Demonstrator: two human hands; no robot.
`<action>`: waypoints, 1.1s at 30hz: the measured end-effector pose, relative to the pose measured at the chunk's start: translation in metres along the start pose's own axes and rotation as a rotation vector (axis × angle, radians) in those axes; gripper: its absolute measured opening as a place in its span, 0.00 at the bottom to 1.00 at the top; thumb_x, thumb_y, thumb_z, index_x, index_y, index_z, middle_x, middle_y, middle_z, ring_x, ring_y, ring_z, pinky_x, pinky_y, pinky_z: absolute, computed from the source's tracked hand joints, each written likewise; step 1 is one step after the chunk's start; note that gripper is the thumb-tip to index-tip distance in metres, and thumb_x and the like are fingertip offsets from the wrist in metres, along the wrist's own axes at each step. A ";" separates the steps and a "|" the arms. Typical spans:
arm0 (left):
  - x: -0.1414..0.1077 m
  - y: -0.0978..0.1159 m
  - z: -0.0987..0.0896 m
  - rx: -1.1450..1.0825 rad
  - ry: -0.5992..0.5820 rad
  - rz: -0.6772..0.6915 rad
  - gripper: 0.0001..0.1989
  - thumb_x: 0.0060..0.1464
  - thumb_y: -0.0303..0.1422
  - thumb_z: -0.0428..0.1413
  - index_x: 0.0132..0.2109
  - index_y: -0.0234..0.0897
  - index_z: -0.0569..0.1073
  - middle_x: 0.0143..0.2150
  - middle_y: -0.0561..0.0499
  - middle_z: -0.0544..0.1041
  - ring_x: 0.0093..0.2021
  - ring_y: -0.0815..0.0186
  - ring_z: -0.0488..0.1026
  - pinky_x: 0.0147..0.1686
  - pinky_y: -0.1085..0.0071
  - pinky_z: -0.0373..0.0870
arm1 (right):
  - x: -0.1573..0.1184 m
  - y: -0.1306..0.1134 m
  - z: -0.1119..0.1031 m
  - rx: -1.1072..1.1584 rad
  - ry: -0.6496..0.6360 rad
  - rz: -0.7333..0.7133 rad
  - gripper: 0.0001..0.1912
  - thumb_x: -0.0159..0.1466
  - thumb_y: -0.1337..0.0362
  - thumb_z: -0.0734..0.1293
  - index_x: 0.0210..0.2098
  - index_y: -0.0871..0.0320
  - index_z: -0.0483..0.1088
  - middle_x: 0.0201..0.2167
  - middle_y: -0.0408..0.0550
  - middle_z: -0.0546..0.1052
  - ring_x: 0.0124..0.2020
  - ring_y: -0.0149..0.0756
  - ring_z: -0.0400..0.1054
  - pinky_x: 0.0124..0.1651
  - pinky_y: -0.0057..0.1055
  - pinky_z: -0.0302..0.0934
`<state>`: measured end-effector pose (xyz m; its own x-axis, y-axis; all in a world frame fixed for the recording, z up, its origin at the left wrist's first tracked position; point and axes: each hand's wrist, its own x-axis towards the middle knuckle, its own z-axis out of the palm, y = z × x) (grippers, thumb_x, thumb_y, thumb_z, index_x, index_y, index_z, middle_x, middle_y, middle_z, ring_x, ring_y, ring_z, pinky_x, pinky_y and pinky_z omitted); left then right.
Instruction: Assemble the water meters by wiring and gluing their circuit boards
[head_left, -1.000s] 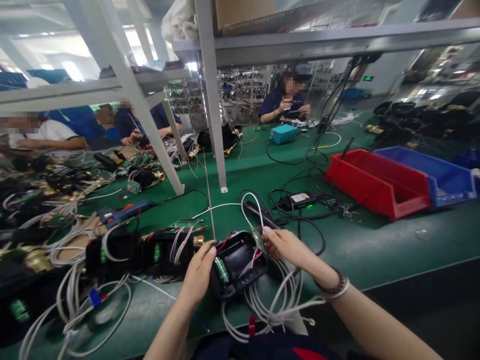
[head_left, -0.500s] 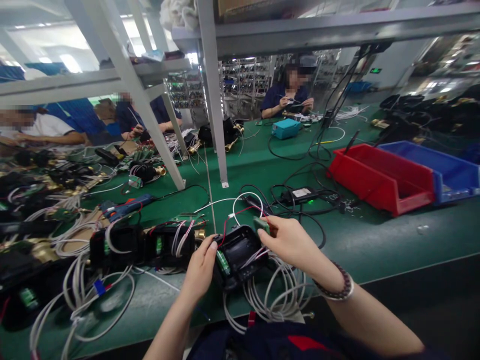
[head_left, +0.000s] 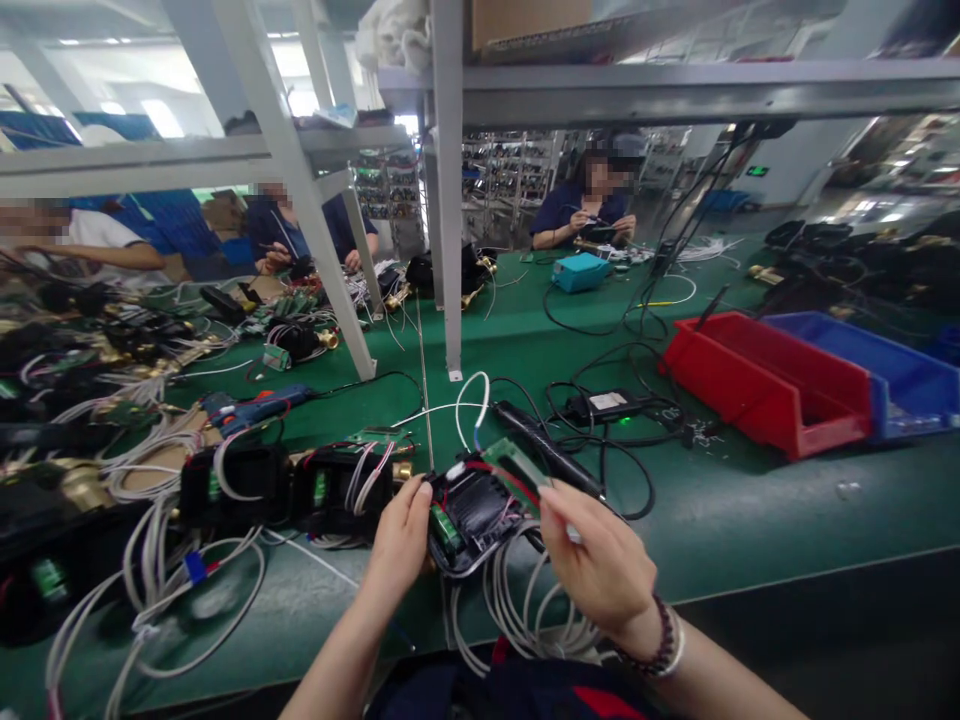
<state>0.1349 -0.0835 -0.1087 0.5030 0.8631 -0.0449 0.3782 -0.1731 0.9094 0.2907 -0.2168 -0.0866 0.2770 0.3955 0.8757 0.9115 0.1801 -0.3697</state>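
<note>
My left hand [head_left: 403,530] grips the left side of a black plastic housing [head_left: 480,545], its thumb on the rim. Inside the housing's left end lies a green cylindrical cell [head_left: 445,531]. My right hand [head_left: 596,555] pinches the edge of a green circuit board [head_left: 516,468], held tilted over the housing's right side. Red wires run from the board toward the housing, and a white cable [head_left: 484,390] loops up behind it. A coil of grey cable [head_left: 517,600] lies below the housing, in front of my body.
More open black housings [head_left: 236,490] with grey cables stand at the left, beside a blue electric screwdriver [head_left: 259,405]. A red bin [head_left: 772,390] and a blue bin [head_left: 892,385] are at the right. Shelf posts [head_left: 450,250] rise mid-bench. Several people sit across it.
My right hand has moved down and toward me, turning the circuit board so its face shows over the housing. The white cable loop has narrowed. My left hand keeps its grip.
</note>
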 end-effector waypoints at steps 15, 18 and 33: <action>-0.003 0.015 -0.002 0.213 0.247 0.490 0.12 0.56 0.33 0.46 0.36 0.36 0.73 0.35 0.45 0.75 0.38 0.60 0.73 0.42 0.67 0.70 | 0.059 -0.012 0.010 0.720 -0.217 0.444 0.07 0.61 0.58 0.67 0.36 0.53 0.74 0.30 0.43 0.79 0.30 0.31 0.74 0.32 0.24 0.70; -0.027 0.007 0.000 0.344 0.454 0.795 0.06 0.55 0.29 0.50 0.32 0.36 0.70 0.28 0.48 0.73 0.32 0.65 0.71 0.38 0.73 0.70 | 0.055 -0.010 0.006 0.689 -0.165 0.495 0.09 0.61 0.56 0.67 0.35 0.54 0.73 0.29 0.44 0.78 0.29 0.31 0.73 0.30 0.25 0.70; -0.001 0.035 0.025 0.481 -0.082 0.625 0.06 0.50 0.27 0.58 0.38 0.37 0.76 0.34 0.49 0.77 0.37 0.60 0.72 0.39 0.65 0.70 | 0.057 0.057 0.027 0.891 -0.384 0.853 0.23 0.61 0.46 0.63 0.47 0.56 0.67 0.43 0.49 0.75 0.36 0.29 0.71 0.41 0.29 0.67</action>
<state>0.1673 -0.1020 -0.0871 0.7816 0.5039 0.3677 0.2918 -0.8163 0.4985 0.3501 -0.1594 -0.0657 0.4276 0.8874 0.1723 -0.0659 0.2207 -0.9731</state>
